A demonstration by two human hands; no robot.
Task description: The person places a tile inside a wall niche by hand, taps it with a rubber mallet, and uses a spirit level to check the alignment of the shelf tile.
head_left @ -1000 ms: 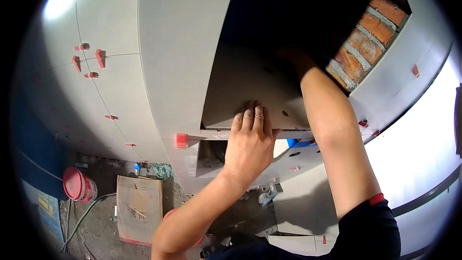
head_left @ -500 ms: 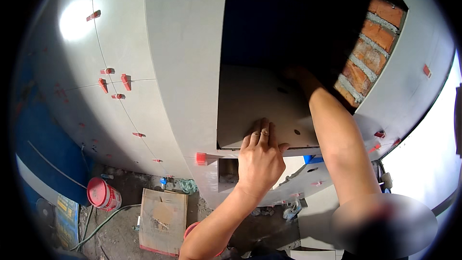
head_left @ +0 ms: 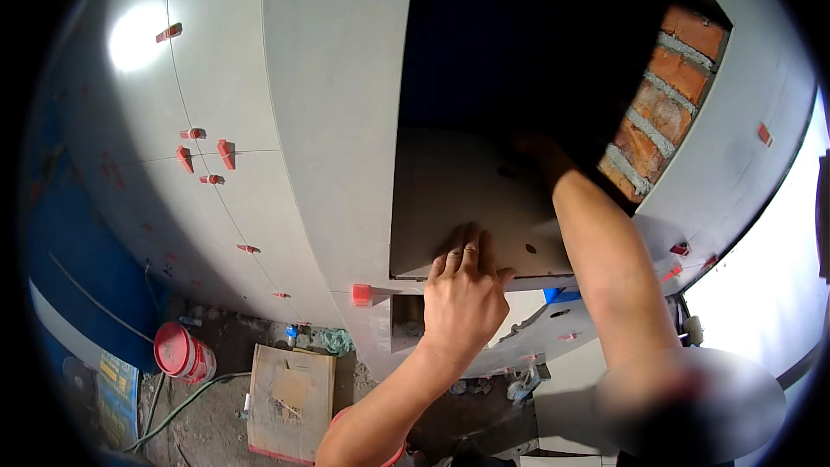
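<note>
- Grey panel (head_left: pixel 454 195), lying as the floor of a dark recess (head_left: pixel 510 35): our left hand (head_left: pixel 467 303) rests over its front edge, the fingers straight and laid close together on top, the thumb set apart. We see nothing pinched there.
- Shadow covers our right hand (head_left: pixel 532 145), deep over the panel's far right part; we cannot tell whether its fingers are spread, pressed together or holding something.
- If we pressed harder at the front than at the back, the panel could tip or slide; reaching blind, we could also scrape our knuckles on something unseen.
- Our left forearm (head_left: pixel 376 411) rises slanting from the lower edge, back of the hand toward us. Our right arm (head_left: pixel 609 246) stretches further in, slightly bent, across the panel's front right side.
- Rough bricks (head_left: pixel 661 112) show along the recess's right side, and a red clip (head_left: pixel 362 295) sits just beside its lower left corner.
- Down left, on the dirty ground, we have a red-lidded bucket (head_left: pixel 184 355) and a flattened cardboard box (head_left: pixel 290 411).
</note>
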